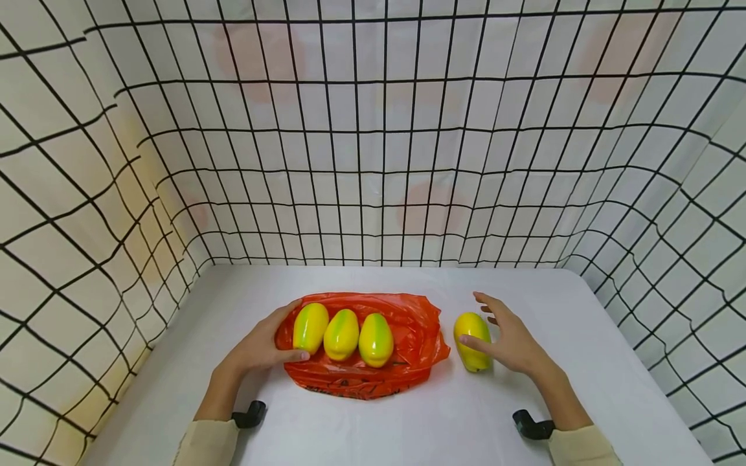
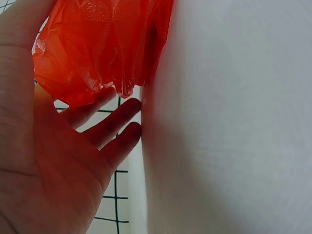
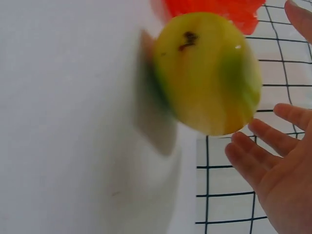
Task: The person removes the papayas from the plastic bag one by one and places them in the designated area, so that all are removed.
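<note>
A red plastic bag point(image 1: 416, 323) lies flat on the table, with three glossy yellow-green mangoes point(image 1: 342, 334) side by side on its left part. My left hand point(image 1: 262, 343) is at the bag's left end, thumb in front by the leftmost mango point(image 1: 311, 327). In the left wrist view its spread fingers point(image 2: 114, 124) extend beside the hanging red plastic point(image 2: 97, 44). To the right of the bag stands another mango point(image 1: 471, 330). My right hand point(image 1: 515, 340) is around its right side, thumb overlapping it; in the right wrist view the fingers point(image 3: 265, 139) are loosely extended beside the mango point(image 3: 209, 73).
The white table point(image 1: 361, 430) runs back to a wall of white cloth with a black grid point(image 1: 384, 149), which also stands at both sides. Black wrist cameras point(image 1: 250, 414) sit below the hands.
</note>
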{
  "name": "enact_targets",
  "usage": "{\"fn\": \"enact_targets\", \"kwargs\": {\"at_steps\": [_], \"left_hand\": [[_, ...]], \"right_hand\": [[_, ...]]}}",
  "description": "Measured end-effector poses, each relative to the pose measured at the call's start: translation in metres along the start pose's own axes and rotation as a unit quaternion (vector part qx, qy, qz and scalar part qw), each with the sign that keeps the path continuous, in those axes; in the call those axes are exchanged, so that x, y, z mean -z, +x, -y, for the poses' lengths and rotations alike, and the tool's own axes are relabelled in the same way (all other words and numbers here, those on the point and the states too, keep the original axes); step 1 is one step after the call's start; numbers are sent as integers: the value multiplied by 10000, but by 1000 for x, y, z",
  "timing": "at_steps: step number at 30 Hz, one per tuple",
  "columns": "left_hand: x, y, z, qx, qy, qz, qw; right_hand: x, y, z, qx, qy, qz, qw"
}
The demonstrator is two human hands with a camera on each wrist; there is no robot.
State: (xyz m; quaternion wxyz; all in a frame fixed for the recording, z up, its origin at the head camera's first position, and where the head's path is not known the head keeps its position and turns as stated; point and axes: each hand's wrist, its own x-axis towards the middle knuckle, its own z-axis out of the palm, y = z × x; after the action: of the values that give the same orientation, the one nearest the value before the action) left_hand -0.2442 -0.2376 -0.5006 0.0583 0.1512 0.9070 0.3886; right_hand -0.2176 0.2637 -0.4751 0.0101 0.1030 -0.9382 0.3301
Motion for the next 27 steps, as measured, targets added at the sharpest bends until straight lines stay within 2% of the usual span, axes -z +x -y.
{"fn": "enact_targets", "kwargs": {"at_steps": [9,16,27], "left_hand": [[-1,0,0,-26,-6,-19,10000],[-1,0,-1,60,59,14,10000],[-1,-1,-3,-42,95,42,9999]], "right_hand": [[7,3,17,356,233,-255,9988],[3,6,29,440,462,-288,9975],[-4,10,50,717,714,-363,9942]]}}
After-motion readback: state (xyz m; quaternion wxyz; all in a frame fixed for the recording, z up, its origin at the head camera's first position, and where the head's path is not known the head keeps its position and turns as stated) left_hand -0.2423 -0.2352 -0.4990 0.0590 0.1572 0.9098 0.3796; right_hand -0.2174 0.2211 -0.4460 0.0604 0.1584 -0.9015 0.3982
